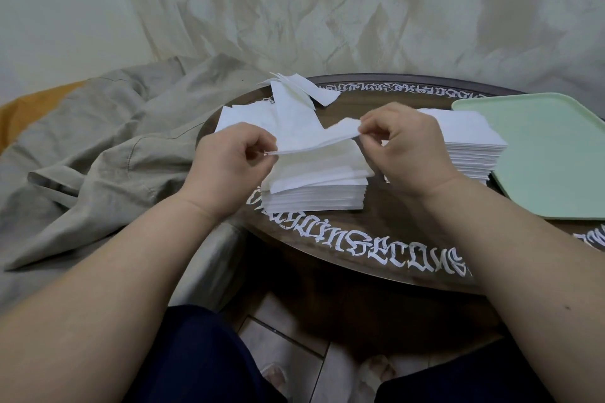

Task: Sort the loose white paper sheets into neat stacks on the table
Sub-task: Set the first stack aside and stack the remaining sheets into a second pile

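A single white paper sheet (314,137) is held stretched just above the near stack (316,188), which stands on the dark round table (376,239). Its left edge is pinched between thumb and curled fingers of the left hand (229,167); its right corner is pinched the same way by the right hand (402,147). A second, taller stack (471,147) stands just right of the near stack, touching the pale green tray (540,154). Loose sheets (288,101) lie scattered beyond the near stack, some overhanging the table's far rim.

The sheet is judged to be about to be laid on the near stack. Thin, limp paper is likely to sag or fold if it is released unevenly, so the edges could land askew. The top sheets of the near stack already sit fanned, and a sideways drag could spread them further. The overhanging loose sheets could be knocked off onto the grey cloth (108,141) beside the near stack.
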The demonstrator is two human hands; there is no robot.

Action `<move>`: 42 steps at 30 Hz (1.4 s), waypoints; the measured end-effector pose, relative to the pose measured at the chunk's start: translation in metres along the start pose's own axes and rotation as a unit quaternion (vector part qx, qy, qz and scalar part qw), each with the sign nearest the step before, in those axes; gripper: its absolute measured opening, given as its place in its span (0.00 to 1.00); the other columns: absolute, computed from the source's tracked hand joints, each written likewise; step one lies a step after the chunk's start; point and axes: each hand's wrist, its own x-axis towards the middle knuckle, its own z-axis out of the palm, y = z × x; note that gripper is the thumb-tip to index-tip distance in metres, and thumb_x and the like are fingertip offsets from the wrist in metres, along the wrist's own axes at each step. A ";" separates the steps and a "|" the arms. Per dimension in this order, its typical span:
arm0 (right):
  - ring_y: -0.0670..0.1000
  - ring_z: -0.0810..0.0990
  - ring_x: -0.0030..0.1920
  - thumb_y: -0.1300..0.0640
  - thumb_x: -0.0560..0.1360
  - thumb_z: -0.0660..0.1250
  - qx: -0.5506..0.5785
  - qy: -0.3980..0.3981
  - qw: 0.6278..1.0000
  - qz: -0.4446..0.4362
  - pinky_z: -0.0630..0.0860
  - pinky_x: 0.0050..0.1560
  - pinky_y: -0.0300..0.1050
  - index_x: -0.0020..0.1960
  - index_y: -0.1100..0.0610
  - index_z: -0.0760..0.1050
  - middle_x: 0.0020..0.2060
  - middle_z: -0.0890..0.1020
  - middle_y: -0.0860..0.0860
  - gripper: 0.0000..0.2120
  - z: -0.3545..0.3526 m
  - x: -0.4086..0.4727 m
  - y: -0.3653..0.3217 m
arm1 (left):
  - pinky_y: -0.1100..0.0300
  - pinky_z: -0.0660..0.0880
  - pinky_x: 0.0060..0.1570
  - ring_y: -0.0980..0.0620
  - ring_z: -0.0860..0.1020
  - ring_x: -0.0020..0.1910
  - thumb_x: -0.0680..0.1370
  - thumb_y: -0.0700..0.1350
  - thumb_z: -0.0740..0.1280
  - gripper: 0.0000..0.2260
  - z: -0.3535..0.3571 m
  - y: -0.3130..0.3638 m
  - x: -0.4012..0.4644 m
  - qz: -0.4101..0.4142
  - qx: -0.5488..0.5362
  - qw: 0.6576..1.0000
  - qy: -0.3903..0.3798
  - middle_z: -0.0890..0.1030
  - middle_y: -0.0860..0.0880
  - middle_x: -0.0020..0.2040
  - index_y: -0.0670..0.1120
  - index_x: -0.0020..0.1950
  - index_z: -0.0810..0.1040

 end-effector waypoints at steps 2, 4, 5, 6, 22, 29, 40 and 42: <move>0.56 0.81 0.43 0.66 0.70 0.69 -0.011 -0.051 0.998 0.018 0.78 0.48 0.51 0.42 0.61 0.81 0.43 0.83 0.55 0.04 0.002 -0.004 0.003 | 0.48 0.78 0.48 0.47 0.81 0.41 0.69 0.40 0.72 0.11 -0.001 -0.002 -0.003 -0.005 0.017 0.999 -0.044 0.83 0.50 0.44 0.55 0.38 0.75; 0.55 0.80 0.47 0.64 0.72 0.67 -0.026 -0.120 0.991 0.045 0.75 0.52 0.48 0.45 0.60 0.82 0.46 0.83 0.54 0.05 0.002 -0.008 0.005 | 0.50 0.78 0.50 0.48 0.81 0.40 0.69 0.39 0.75 0.15 -0.002 -0.002 -0.007 -0.026 0.025 0.995 -0.089 0.83 0.50 0.44 0.57 0.37 0.73; 0.54 0.79 0.47 0.63 0.73 0.67 -0.030 -0.140 0.988 0.052 0.74 0.52 0.47 0.46 0.59 0.82 0.46 0.83 0.54 0.06 0.001 -0.009 0.005 | 0.52 0.78 0.50 0.49 0.81 0.40 0.69 0.40 0.75 0.15 -0.002 -0.001 -0.008 -0.033 0.032 0.993 -0.108 0.83 0.50 0.44 0.58 0.37 0.73; 0.54 0.79 0.47 0.63 0.73 0.67 -0.031 -0.153 0.986 0.058 0.74 0.52 0.47 0.46 0.59 0.82 0.46 0.82 0.53 0.06 0.000 -0.010 0.004 | 0.53 0.77 0.50 0.50 0.80 0.41 0.69 0.42 0.76 0.14 -0.003 -0.001 -0.008 -0.035 0.040 0.991 -0.124 0.83 0.50 0.44 0.57 0.37 0.73; 0.51 0.78 0.49 0.58 0.75 0.67 -0.049 -0.207 0.974 0.081 0.75 0.53 0.49 0.48 0.55 0.81 0.47 0.81 0.50 0.05 -0.005 -0.012 0.001 | 0.62 0.68 0.44 0.52 0.75 0.43 0.69 0.41 0.73 0.09 0.002 0.001 -0.007 0.021 0.125 0.980 -0.156 0.78 0.50 0.43 0.50 0.41 0.73; 0.48 0.77 0.47 0.54 0.74 0.69 -0.038 -0.214 0.972 0.090 0.75 0.50 0.46 0.46 0.53 0.81 0.43 0.79 0.46 0.04 -0.006 -0.012 0.002 | 0.57 0.71 0.42 0.52 0.76 0.39 0.71 0.43 0.71 0.06 0.000 0.000 -0.008 0.001 0.136 0.983 -0.121 0.78 0.51 0.38 0.52 0.39 0.75; 0.50 0.78 0.47 0.56 0.75 0.68 -0.025 -0.170 0.981 0.088 0.73 0.51 0.44 0.50 0.55 0.82 0.45 0.82 0.50 0.07 -0.004 -0.012 0.006 | 0.68 0.74 0.46 0.58 0.80 0.39 0.72 0.40 0.72 0.06 0.005 -0.006 -0.005 -0.085 0.029 0.995 -0.034 0.83 0.53 0.40 0.50 0.39 0.79; 0.51 0.79 0.44 0.59 0.74 0.69 -0.017 -0.121 0.989 0.078 0.75 0.49 0.46 0.47 0.57 0.82 0.42 0.83 0.52 0.05 -0.001 -0.011 0.004 | 0.62 0.75 0.47 0.54 0.81 0.40 0.72 0.39 0.72 0.07 0.005 -0.005 -0.003 -0.067 0.021 0.997 -0.002 0.83 0.53 0.42 0.51 0.39 0.78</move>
